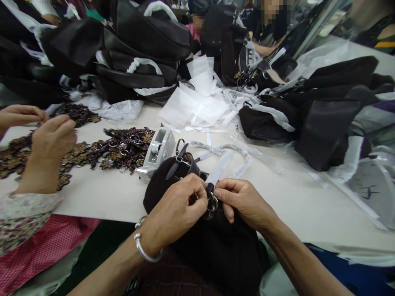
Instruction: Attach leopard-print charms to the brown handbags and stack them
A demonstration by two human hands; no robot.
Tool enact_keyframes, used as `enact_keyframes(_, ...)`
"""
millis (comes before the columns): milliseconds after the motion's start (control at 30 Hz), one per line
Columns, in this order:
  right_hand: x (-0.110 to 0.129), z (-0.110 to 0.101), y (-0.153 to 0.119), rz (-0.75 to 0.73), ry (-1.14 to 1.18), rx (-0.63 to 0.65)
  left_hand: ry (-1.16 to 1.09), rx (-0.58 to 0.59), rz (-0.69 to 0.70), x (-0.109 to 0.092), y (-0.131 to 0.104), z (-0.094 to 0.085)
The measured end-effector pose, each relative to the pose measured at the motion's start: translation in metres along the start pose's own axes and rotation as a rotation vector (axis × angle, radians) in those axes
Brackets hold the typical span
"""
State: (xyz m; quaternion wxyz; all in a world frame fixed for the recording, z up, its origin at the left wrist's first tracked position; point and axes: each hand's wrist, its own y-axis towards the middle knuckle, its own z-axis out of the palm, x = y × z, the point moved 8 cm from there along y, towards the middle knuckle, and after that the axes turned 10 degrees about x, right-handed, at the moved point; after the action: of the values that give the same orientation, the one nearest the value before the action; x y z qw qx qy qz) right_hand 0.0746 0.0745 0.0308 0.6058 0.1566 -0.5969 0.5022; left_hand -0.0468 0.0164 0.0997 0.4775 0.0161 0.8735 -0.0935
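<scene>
A dark handbag (216, 255) lies across the table edge and my lap, its buckled strap (175, 166) at the upper left. At its top, my left hand (182, 205) pinches something beside a metal ring (212, 201); the fingers hide most of it. My right hand (242, 199) has thumb and forefinger closed at the ring's right side, by a short black strap (210, 188). Whether the fingers grip the ring or the strap end is too small to tell. White wrapping (220, 166) sticks up from the bag just behind my hands.
A tape dispenser (159, 150) stands left of the bag, beside a heap of brown flower-shaped charms (123, 148). A co-worker's hands (54, 137) are at the left. Stacked dark bags (138, 45) and white paper sheets (200, 98) lie behind; more bags (327, 127) are at right.
</scene>
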Motion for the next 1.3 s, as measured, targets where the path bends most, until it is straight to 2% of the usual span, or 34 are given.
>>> enact_keyframes(233, -0.001, 0.001, 0.0, 0.009, 0.009, 0.003, -0.206, 0.069, -0.063, 0.017, 0.009, 0.001)
enact_keyframes(467, 0.003, 0.009, -0.002, 0.037, 0.044, 0.08, -0.384, 0.146, -0.257, 0.041, 0.004, 0.01)
enact_keyframes(567, 0.004, 0.012, -0.002, 0.047, 0.061, 0.092, -0.355, 0.135, -0.27, 0.037, -0.002, 0.007)
enact_keyframes(867, 0.005, 0.011, -0.001, 0.018, 0.037, 0.087, -0.286, -0.03, -0.186, 0.021, -0.013, 0.003)
enact_keyframes(1067, 0.003, 0.013, -0.001, 0.01, 0.019, 0.088, -0.113, -0.074, -0.212, 0.017, -0.014, 0.0)
enact_keyframes(1300, 0.007, 0.015, -0.001, -0.07, -0.005, 0.112, 0.11, -0.182, -0.155, 0.008, -0.012, -0.002)
